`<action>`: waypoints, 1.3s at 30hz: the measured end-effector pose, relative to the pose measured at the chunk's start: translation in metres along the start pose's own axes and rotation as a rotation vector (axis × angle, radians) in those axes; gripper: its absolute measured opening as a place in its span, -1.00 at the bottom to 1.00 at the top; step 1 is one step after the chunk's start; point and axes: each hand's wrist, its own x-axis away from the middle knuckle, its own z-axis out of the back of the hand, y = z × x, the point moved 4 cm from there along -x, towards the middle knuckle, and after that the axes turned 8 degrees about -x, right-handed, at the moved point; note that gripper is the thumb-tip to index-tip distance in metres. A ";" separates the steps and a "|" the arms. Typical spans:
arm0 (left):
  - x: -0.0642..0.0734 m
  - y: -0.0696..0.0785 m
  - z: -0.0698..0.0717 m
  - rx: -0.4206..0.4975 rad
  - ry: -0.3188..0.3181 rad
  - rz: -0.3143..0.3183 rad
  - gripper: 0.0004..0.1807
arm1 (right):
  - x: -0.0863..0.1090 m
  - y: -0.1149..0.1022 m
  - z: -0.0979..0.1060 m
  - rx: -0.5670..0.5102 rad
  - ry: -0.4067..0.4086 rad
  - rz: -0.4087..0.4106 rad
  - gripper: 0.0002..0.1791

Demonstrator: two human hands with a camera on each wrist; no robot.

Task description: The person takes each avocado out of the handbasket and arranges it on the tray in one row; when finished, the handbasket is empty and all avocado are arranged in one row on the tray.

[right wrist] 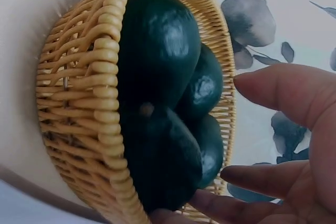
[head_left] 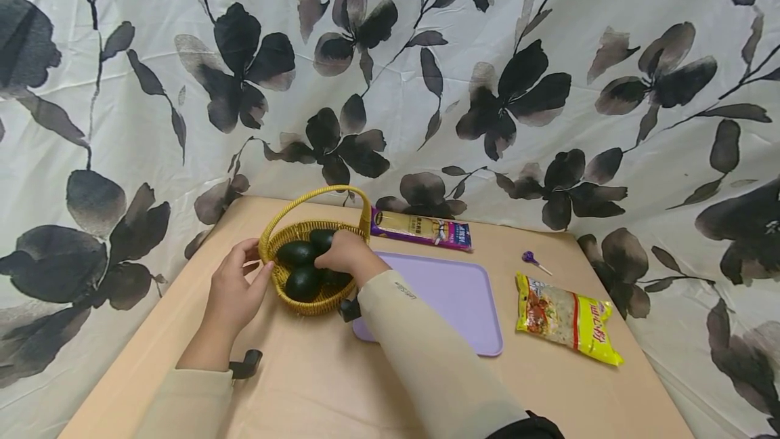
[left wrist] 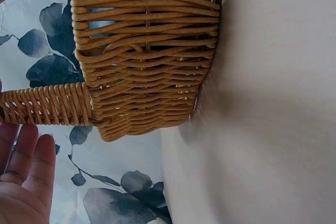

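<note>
A yellow wicker basket (head_left: 319,305) with an arched handle (head_left: 317,193) holds several dark green avocados (head_left: 302,284). My left hand (head_left: 234,286) is at the basket's left side, thumb near the rim. In the left wrist view its straight fingers (left wrist: 39,174) lie right at the base of the handle. My right hand (head_left: 347,254) reaches over the basket from the right. Its thumb and fingers are spread in the right wrist view, with lower fingertips right at the nearest avocado (right wrist: 163,161) and the thumb (right wrist: 278,85) apart from the fruit.
A lilac tray (head_left: 457,297) lies right of the basket, partly under my right sleeve. Behind it is a purple-edged noodle packet (head_left: 420,229). A small purple-topped stick (head_left: 536,263) and a yellow food bag (head_left: 567,317) lie at the right. A floral curtain (head_left: 390,87) hangs behind the table.
</note>
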 end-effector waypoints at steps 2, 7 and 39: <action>0.000 0.000 0.001 -0.002 0.000 0.000 -0.46 | -0.002 -0.002 -0.003 0.007 -0.015 0.008 -0.32; -0.001 -0.001 0.001 -0.007 -0.010 0.000 -0.47 | -0.006 0.001 -0.011 -0.009 -0.035 -0.023 -0.33; 0.001 -0.001 0.000 -0.016 -0.010 -0.007 -0.47 | -0.011 0.011 -0.005 -0.178 -0.045 -0.066 -0.60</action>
